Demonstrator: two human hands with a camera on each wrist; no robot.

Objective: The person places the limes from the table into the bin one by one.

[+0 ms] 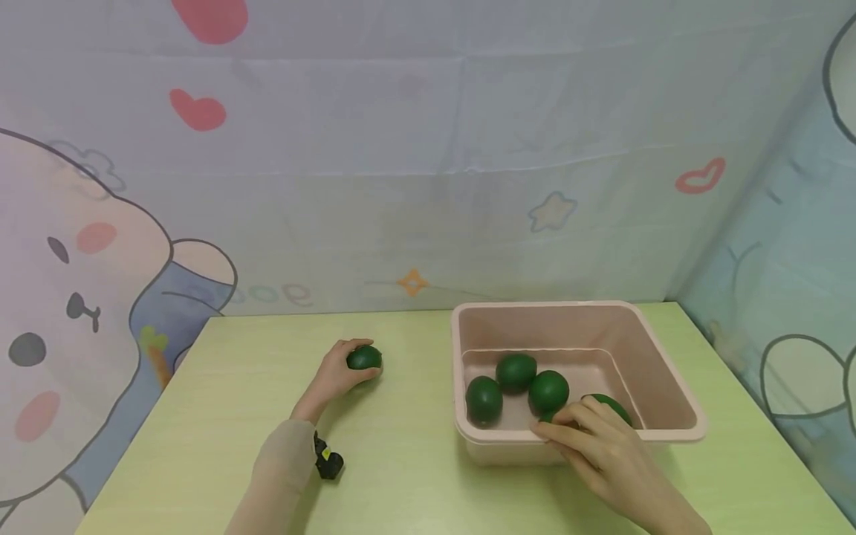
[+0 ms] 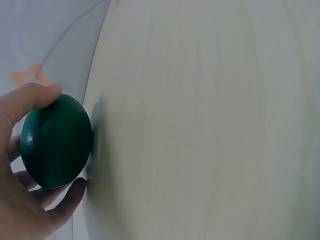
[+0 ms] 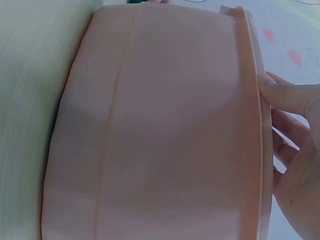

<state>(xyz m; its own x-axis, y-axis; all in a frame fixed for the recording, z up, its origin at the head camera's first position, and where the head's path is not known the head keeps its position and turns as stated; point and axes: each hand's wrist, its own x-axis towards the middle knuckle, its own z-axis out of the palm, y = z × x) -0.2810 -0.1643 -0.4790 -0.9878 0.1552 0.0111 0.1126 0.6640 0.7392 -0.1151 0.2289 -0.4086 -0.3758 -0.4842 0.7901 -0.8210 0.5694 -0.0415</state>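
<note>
My left hand grips a dark green, glossy oval fruit, with the thumb on one side and the fingers round the other. That fruit is at the table's left-centre, close to the tabletop. To the right stands a pink plastic tub. On its near rim is my right hand; the thumb touches the rim and the fingers reach over to the inside. Several similar green fruits lie in the tub, among them one at the left and one partly behind the right hand.
A pale yellow-green table carries everything. A black strap piece with a yellow mark sits at the left wrist. Behind the table hangs a printed cloth, and another cloth side borders the right.
</note>
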